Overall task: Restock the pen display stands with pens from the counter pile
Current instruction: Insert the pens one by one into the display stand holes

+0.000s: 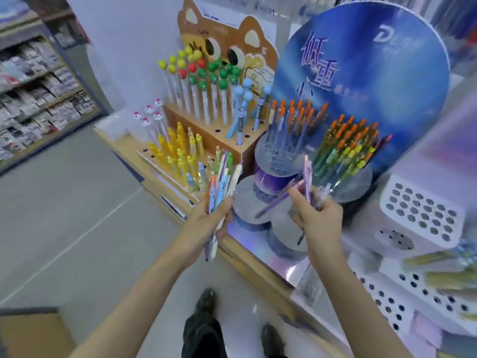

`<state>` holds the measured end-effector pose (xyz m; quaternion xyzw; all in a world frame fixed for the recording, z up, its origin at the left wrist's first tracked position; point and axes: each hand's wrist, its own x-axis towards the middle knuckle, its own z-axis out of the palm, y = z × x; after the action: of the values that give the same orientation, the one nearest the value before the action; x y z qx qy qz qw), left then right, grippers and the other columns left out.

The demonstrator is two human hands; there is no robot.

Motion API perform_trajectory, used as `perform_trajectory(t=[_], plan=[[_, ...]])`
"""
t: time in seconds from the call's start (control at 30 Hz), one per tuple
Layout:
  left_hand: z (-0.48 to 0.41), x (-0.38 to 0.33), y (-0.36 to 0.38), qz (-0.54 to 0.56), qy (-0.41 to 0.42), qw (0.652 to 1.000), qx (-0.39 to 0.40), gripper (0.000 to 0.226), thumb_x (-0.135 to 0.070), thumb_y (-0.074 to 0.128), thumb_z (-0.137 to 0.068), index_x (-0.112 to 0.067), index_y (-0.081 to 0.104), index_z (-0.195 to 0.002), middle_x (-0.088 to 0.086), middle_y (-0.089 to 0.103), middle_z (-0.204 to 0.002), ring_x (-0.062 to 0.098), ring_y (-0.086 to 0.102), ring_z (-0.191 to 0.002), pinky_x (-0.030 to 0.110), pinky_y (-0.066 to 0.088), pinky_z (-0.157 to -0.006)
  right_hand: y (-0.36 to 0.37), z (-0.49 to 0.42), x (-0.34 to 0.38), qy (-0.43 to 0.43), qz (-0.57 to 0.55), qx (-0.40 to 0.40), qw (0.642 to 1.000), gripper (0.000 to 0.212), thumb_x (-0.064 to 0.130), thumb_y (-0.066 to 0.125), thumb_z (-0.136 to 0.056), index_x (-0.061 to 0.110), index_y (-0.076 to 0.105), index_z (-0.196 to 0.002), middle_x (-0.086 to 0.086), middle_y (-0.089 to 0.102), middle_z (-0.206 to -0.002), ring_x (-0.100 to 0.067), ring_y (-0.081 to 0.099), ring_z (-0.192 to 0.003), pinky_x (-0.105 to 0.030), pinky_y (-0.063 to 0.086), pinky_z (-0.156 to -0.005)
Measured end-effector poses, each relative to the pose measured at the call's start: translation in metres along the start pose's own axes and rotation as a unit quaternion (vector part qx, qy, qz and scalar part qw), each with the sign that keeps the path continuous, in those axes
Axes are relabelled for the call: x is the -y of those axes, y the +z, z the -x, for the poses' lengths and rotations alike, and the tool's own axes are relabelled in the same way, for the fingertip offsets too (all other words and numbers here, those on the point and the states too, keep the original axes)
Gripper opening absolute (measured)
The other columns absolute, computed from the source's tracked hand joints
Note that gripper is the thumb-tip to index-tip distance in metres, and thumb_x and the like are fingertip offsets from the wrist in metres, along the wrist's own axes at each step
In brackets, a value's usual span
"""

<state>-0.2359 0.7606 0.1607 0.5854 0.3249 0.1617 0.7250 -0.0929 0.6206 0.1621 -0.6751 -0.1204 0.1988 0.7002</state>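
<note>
Standing at a pale wooden shop counter (245, 255), with packet-filled shelves (38, 86) running off to the left. Facing a row of displays: a cat-faced wooden stand (224, 40) at the back left, a tiered round stand (277, 156) under a blue backboard (361, 73) in the middle, a white perforated stand (423, 210) to the right.

Gripping a fanned bundle of pens (223, 182) in the left hand (206, 220), fingers curled round the barrels, just in front of the wooden stand's lower rows and out over the counter's edge. Pinching a few purple pens (307, 174) in the right hand (318, 218), one upright and another slanting down to the left, above the round stand's lower discs.

Working, by the look of it, through the slotting step: carrying stock in one hand and feeding the display with the other. Probably needing next to single out one purple pen, turn it tip-down and line it up over a free hole in the round stand's clear disc. Calling for a steady pinch, to avoid dropping a slim barrel while separating one from the rest.

Not making out any counter pile for certain, only blurred pens at the far right edge.
</note>
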Motion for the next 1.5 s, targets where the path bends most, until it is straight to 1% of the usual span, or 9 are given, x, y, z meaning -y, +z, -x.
perform_trajectory(t=[0.27, 0.4, 0.57, 0.77, 0.9, 1.0, 1.13, 1.27, 1.5], plan=[[-0.053, -0.021, -0.033, 0.003, -0.045, 0.993, 0.111, 0.015, -0.029, 0.059, -0.089, -0.014, 0.057, -0.086, 0.000, 0.056, -0.056, 0.011, 0.041, -0.040, 0.020, 0.036, -0.040, 0.030, -0.008, 0.005, -0.070, 0.044, -0.274, 0.958, 0.031, 0.025, 0.070, -0.084, 0.017, 0.053, -0.059, 0.010, 0.042, -0.047, -0.006, 0.039, -0.045, -0.023, 0.039, -0.046], [-0.067, -0.022, -0.015, 0.005, -0.088, 0.980, 0.176, 0.035, -0.038, 0.062, -0.079, -0.009, 0.061, -0.100, 0.002, 0.064, -0.062, 0.011, 0.047, -0.043, 0.020, 0.040, -0.039, 0.013, 0.013, 0.008, -0.099, 0.084, -0.307, 0.943, 0.039, 0.029, 0.068, -0.087, 0.033, 0.050, -0.052, 0.013, 0.043, -0.044, -0.001, 0.038, -0.042, -0.009, 0.032, -0.045], [-0.081, -0.023, 0.006, -0.017, -0.098, 0.974, 0.202, 0.025, -0.037, 0.061, -0.084, -0.015, 0.062, -0.096, 0.003, 0.071, -0.074, 0.011, 0.055, -0.051, 0.021, 0.045, -0.045, 0.002, 0.024, 0.011, -0.139, 0.168, -0.357, 0.908, 0.047, 0.020, 0.068, -0.087, 0.043, 0.039, -0.058, 0.014, 0.036, -0.043, -0.002, 0.031, -0.041, -0.008, 0.026, -0.045], [-0.085, -0.024, 0.026, -0.012, -0.094, 0.970, 0.224, 0.015, -0.030, 0.058, -0.091, -0.018, 0.063, -0.098, 0.000, 0.071, -0.072, 0.009, 0.057, -0.053, 0.020, 0.048, -0.049, -0.016, 0.030, 0.006, -0.144, 0.160, -0.398, 0.892, 0.028, 0.020, 0.066, -0.088, 0.000, 0.057, -0.072, 0.003, 0.031, -0.055, -0.003, 0.031, -0.052, -0.012, 0.028, -0.050], [-0.083, -0.023, 0.035, -0.004, -0.092, 0.967, 0.237, 0.023, -0.036, 0.061, -0.085, -0.018, 0.064, -0.097, 0.001, 0.072, -0.072, 0.007, 0.058, -0.054, 0.019, 0.049, -0.050, -0.027, 0.032, 0.004, -0.140, 0.144, -0.398, 0.895, 0.031, 0.018, 0.067, -0.088, 0.003, 0.054, -0.064, 0.002, 0.033, -0.053, -0.004, 0.029, -0.051, -0.012, 0.028, -0.050], [-0.081, -0.022, 0.040, -0.007, -0.084, 0.967, 0.239, 0.034, -0.043, 0.065, -0.076, -0.018, 0.065, -0.098, 0.003, 0.072, -0.075, 0.008, 0.059, -0.057, 0.020, 0.050, -0.052, -0.028, 0.030, 0.002, -0.136, 0.147, -0.365, 0.909, 0.033, 0.017, 0.066, -0.089, -0.009, 0.056, -0.071, -0.019, 0.043, -0.059, -0.015, 0.035, -0.056, -0.017, 0.030, -0.054], [-0.081, -0.020, 0.041, 0.002, -0.082, 0.969, 0.233, 0.033, -0.042, 0.066, -0.075, -0.017, 0.066, -0.098, 0.003, 0.073, -0.077, 0.008, 0.061, -0.059, 0.019, 0.050, -0.053, -0.018, 0.021, 0.005, -0.168, 0.192, -0.321, 0.912, 0.012, 0.017, 0.067, -0.087, 0.023, 0.063, -0.078, 0.017, 0.050, -0.057, 0.002, 0.045, -0.056, -0.008, 0.033, -0.056], [-0.080, -0.022, 0.041, 0.009, -0.075, 0.969, 0.236, 0.032, -0.040, 0.066, -0.076, -0.016, 0.067, -0.096, 0.004, 0.073, -0.078, 0.010, 0.063, -0.061, 0.020, 0.051, -0.053, -0.013, 0.014, 0.003, -0.223, 0.238, -0.293, 0.899, 0.011, 0.017, 0.066, -0.088, 0.022, 0.065, -0.078, 0.017, 0.054, -0.066, 0.006, 0.050, -0.063, -0.008, 0.036, -0.059], [-0.078, -0.027, 0.038, 0.013, -0.078, 0.965, 0.251, 0.020, -0.045, 0.069, -0.072, -0.030, 0.075, -0.084, 0.002, 0.072, -0.076, 0.009, 0.057, -0.054, 0.019, 0.049, -0.051, -0.016, 0.013, -0.002, -0.187, 0.156, -0.314, 0.918, 0.031, 0.024, 0.066, -0.087, 0.054, 0.066, -0.081, 0.023, 0.064, -0.074, 0.006, 0.058, -0.071, -0.013, 0.045, -0.069]])
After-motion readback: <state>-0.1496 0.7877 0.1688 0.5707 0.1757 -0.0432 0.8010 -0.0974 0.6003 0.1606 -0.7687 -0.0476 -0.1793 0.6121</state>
